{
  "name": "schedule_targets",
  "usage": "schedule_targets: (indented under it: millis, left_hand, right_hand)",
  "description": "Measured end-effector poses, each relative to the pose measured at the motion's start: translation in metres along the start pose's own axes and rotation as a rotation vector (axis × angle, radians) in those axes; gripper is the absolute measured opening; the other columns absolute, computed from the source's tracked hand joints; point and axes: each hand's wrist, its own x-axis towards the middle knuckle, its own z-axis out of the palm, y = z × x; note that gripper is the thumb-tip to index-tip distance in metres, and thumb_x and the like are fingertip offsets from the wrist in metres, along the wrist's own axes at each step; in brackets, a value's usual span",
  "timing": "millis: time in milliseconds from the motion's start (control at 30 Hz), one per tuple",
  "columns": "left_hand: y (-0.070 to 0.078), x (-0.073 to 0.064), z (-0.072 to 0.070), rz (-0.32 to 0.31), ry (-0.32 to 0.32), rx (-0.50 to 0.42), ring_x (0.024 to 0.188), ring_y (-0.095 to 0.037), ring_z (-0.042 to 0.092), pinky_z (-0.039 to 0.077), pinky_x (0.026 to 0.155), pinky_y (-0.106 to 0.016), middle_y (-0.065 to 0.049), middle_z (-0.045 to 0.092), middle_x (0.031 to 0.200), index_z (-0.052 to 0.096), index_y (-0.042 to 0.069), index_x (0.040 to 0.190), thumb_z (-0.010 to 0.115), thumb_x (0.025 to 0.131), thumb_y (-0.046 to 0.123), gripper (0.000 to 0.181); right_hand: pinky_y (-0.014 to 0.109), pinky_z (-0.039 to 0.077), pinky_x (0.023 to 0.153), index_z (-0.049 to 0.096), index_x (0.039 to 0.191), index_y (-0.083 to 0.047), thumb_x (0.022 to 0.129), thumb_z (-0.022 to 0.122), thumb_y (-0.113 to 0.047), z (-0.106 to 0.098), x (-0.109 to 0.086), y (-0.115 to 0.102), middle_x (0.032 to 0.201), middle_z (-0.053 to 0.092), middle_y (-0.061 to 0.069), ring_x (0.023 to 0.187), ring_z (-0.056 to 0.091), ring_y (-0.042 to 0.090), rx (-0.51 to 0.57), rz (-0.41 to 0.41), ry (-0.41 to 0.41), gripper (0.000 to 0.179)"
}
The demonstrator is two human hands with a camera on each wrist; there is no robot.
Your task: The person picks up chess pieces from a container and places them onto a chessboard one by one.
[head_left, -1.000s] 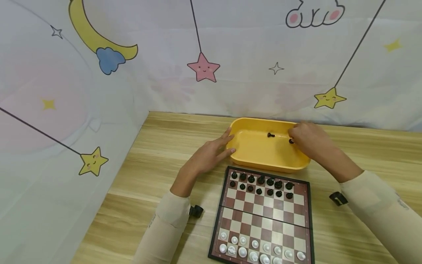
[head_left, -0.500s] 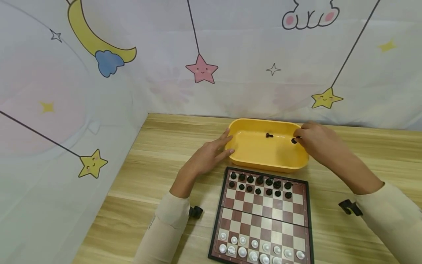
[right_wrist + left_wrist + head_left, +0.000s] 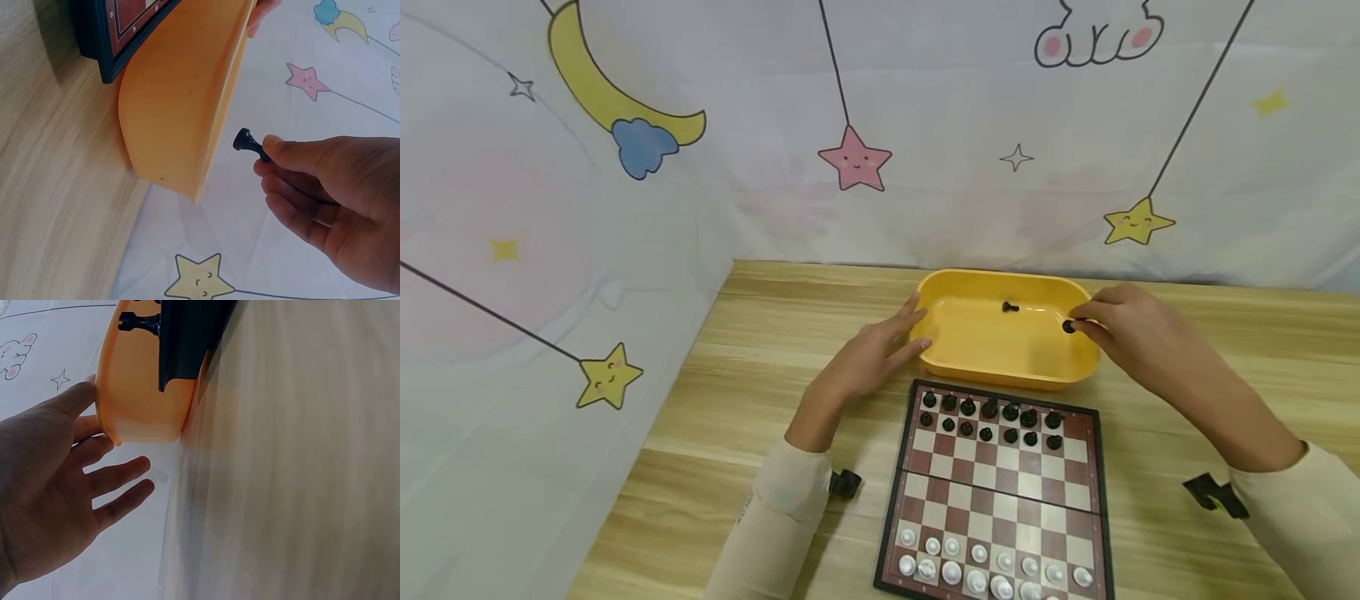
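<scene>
My right hand (image 3: 1138,333) pinches a small black chess piece (image 3: 249,142) between thumb and fingertips; its base and stem show, its top is hidden. In the head view that hand is at the right end of a yellow tray (image 3: 985,346), the piece raised by the rim. Another black chess piece (image 3: 1011,307) lies on its side in the tray. My left hand (image 3: 874,354) touches the tray's left rim with spread fingers. In front lies a chessboard (image 3: 1000,479), with black pieces (image 3: 989,409) on two far rows and white pieces (image 3: 952,572) on two near rows.
The wooden table (image 3: 700,400) carries the tray and board, the tray just beyond the board's far edge. Behind and to the left hangs a pale cloth (image 3: 940,217) printed with stars and a moon. A black rook (image 3: 139,323) stands by the board's edge in the left wrist view.
My right hand has drawn up and rightward from inside the tray to its right rim, the black chess piece pinched in its fingers. My left hand stays at the left rim.
</scene>
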Motion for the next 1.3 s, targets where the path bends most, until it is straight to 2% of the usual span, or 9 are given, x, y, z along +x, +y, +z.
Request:
schedule_targets:
  millis: [333, 500, 700, 1000, 1300]
  left_hand:
    - [0.0, 0.004, 0.003, 0.014, -0.001, -0.001, 0.158, -0.027, 0.036, 0.033, 0.129, -0.045, 0.003, 0.017, 0.177, 0.04, 0.011, 0.164, 0.053, 0.112, 0.044, 0.063]
    - [0.002, 0.003, 0.002, 0.01, -0.002, 0.001, 0.158, -0.026, 0.036, 0.032, 0.129, -0.045, 0.004, 0.017, 0.177, 0.039, 0.012, 0.165, 0.053, 0.112, 0.043, 0.063]
    - [0.004, 0.003, 0.001, 0.01, -0.004, -0.004, 0.158, -0.026, 0.036, 0.032, 0.129, -0.045, 0.004, 0.017, 0.176, 0.039, 0.012, 0.165, 0.054, 0.112, 0.042, 0.063]
    - [0.005, 0.003, 0.0, 0.007, -0.006, -0.006, 0.157, -0.027, 0.038, 0.033, 0.129, -0.046, 0.004, 0.016, 0.177, 0.039, 0.012, 0.165, 0.053, 0.112, 0.043, 0.063]
    - [0.003, 0.001, 0.0, -0.001, -0.006, -0.009, 0.157, -0.027, 0.038, 0.032, 0.129, -0.046, 0.004, 0.016, 0.177, 0.039, 0.011, 0.165, 0.053, 0.112, 0.044, 0.064]
  right_hand:
    - [0.054, 0.06, 0.074, 0.083, 0.106, -0.002, 0.086, 0.086, -0.003, 0.002, -0.03, 0.005, 0.097, 0.08, 0.013, 0.091, 0.074, 0.035, 0.053, 0.056, 0.066, 0.02]
    - [0.054, 0.06, 0.074, 0.083, 0.107, -0.004, 0.084, 0.087, -0.001, 0.003, -0.044, 0.007, 0.099, 0.08, 0.011, 0.091, 0.075, 0.034, 0.064, 0.043, 0.112, 0.024]
    - [0.045, 0.059, 0.067, 0.084, 0.106, -0.009, 0.081, 0.089, -0.002, 0.002, -0.055, 0.0, 0.097, 0.079, 0.005, 0.085, 0.073, 0.025, 0.059, 0.038, 0.138, 0.027]
    - [0.029, 0.056, 0.06, 0.082, 0.108, -0.015, 0.077, 0.091, -0.001, 0.007, -0.071, -0.008, 0.099, 0.077, 0.002, 0.079, 0.07, 0.018, 0.107, 0.033, 0.108, 0.035]
    - [0.03, 0.058, 0.061, 0.081, 0.105, -0.018, 0.078, 0.092, -0.004, 0.014, -0.08, -0.013, 0.099, 0.077, -0.001, 0.08, 0.07, 0.016, 0.133, 0.075, 0.084, 0.032]
